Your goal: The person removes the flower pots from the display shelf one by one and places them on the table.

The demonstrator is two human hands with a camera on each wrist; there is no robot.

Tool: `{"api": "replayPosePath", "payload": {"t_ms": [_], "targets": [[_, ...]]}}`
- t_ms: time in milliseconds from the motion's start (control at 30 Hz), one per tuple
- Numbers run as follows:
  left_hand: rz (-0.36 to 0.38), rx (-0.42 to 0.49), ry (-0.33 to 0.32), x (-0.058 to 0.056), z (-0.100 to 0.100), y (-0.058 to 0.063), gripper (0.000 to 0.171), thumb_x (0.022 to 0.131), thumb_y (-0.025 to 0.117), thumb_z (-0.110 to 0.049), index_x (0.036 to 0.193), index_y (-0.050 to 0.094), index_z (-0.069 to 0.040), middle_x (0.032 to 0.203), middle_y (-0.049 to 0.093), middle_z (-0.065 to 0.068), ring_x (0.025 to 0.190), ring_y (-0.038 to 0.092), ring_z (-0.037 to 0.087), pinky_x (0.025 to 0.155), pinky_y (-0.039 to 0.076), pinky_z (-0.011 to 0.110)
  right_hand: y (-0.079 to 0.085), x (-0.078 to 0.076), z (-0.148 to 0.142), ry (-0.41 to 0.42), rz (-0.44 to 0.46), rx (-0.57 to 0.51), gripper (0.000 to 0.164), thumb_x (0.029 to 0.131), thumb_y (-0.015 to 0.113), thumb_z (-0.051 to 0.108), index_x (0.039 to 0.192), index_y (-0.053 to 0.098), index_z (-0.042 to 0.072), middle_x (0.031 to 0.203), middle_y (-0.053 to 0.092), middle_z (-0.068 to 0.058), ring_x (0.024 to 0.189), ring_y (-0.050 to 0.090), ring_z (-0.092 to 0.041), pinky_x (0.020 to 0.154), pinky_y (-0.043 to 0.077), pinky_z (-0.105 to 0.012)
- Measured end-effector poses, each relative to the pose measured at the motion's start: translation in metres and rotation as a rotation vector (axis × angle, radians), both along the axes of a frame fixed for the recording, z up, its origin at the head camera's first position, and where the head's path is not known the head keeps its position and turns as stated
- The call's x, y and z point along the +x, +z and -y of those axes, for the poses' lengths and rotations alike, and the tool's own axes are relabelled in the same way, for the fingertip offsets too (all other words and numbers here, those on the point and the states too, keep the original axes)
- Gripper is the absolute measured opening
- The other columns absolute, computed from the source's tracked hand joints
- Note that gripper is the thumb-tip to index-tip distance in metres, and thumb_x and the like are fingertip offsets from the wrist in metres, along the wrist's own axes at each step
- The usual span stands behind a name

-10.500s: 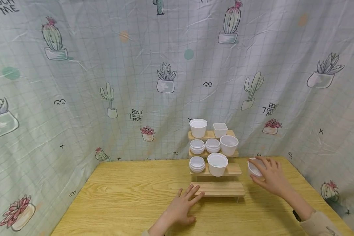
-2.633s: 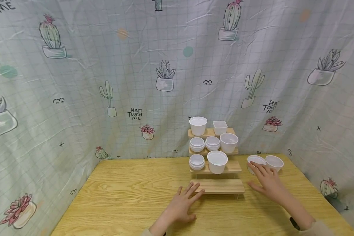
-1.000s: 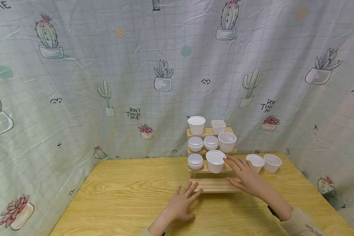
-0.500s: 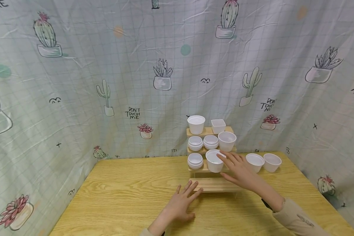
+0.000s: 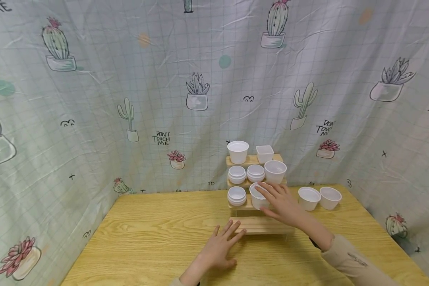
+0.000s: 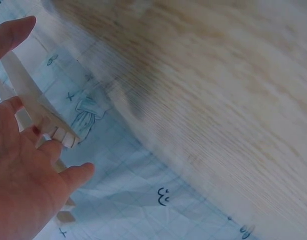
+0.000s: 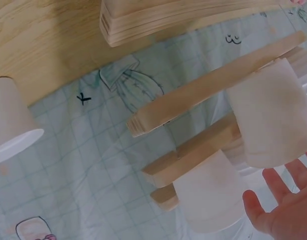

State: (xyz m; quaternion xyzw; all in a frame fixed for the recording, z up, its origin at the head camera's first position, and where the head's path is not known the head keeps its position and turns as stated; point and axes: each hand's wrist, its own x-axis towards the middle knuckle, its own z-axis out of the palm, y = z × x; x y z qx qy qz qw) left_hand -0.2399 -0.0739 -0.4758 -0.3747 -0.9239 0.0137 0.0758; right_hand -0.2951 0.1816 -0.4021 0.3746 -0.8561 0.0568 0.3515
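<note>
Spread fingers of my left hand [image 5: 218, 250] rest at the left end of the lowest wooden step [image 5: 262, 225] of a four-step display rack. My right hand [image 5: 286, 204] reaches over the round white plastic cup [image 5: 258, 201] on the step above. Its fingers lie across that cup's rim and the thumb is near the side. In the right wrist view those fingers [image 7: 278, 187] are outstretched, right at the rim of the cup [image 7: 271, 115]. A small ridged white jar [image 5: 237, 196] stands left of this cup.
Higher steps hold two ridged jars [image 5: 237, 174], a round cup [image 5: 275, 171], a tall cup [image 5: 238, 152] and a square cup [image 5: 264, 154]. Two white cups [image 5: 309, 198] stand on the table [image 5: 157, 238] right of the rack. A cactus-print curtain [image 5: 200, 135] hangs behind.
The right hand, earlier gripping a cup on the table at right, has left it and moved left to the rack's cup. Two cups now stand there. The left hand stays put.
</note>
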Motion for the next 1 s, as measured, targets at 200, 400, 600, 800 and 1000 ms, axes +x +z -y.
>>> {"api": "replayPosePath", "payload": {"t_ms": [200, 400, 600, 800, 1000], "targets": [[-0.038, 0.009, -0.013, 0.000, 0.000, 0.000, 0.085, 0.071, 0.066, -0.045, 0.142, 0.023, -0.025, 0.149, 0.022, 0.003, 0.135, 0.025, 0.025, 0.098, 0.036, 0.051, -0.001, -0.004, 0.004, 0.023, 0.039, 0.006, 0.062, 0.074, 0.067, 0.030, 0.129, 0.046, 0.009, 0.130, 0.048, -0.011, 0.119, 0.042, -0.033, 0.091, 0.033, -0.053], [-0.035, 0.009, -0.007, -0.001, -0.001, -0.001, 0.085, 0.071, 0.065, -0.046, 0.142, 0.022, -0.026, 0.149, 0.021, 0.002, 0.136, 0.024, 0.024, 0.099, 0.035, 0.051, -0.003, -0.010, 0.007, 0.047, 0.053, 0.018, 0.059, 0.076, 0.065, 0.029, 0.129, 0.047, 0.008, 0.132, 0.047, -0.010, 0.119, 0.043, -0.033, 0.091, 0.033, -0.052], [-0.005, 0.009, -0.006, -0.002, 0.000, -0.003, 0.086, 0.072, 0.065, -0.047, 0.143, 0.019, -0.026, 0.150, 0.017, 0.002, 0.137, 0.021, 0.024, 0.101, 0.034, 0.051, -0.004, -0.012, 0.011, 0.033, 0.058, 0.034, 0.060, 0.076, 0.066, 0.030, 0.129, 0.046, 0.010, 0.132, 0.047, -0.009, 0.118, 0.043, -0.032, 0.090, 0.034, -0.053], [0.013, 0.005, -0.007, -0.002, 0.001, -0.002, 0.087, 0.073, 0.065, -0.047, 0.143, 0.018, -0.027, 0.151, 0.015, 0.003, 0.137, 0.020, 0.025, 0.101, 0.033, 0.052, -0.006, -0.012, 0.014, 0.015, 0.090, 0.040, 0.057, 0.078, 0.065, 0.031, 0.130, 0.046, 0.014, 0.132, 0.049, -0.007, 0.119, 0.043, -0.032, 0.091, 0.035, -0.055], [0.016, 0.000, -0.003, -0.001, 0.000, -0.002, 0.087, 0.074, 0.064, -0.047, 0.143, 0.016, -0.027, 0.151, 0.014, 0.002, 0.138, 0.019, 0.025, 0.101, 0.033, 0.052, -0.008, -0.013, 0.015, 0.014, 0.072, 0.035, 0.056, 0.078, 0.065, 0.031, 0.129, 0.047, 0.016, 0.130, 0.050, -0.007, 0.118, 0.043, -0.034, 0.089, 0.036, -0.056]]}}
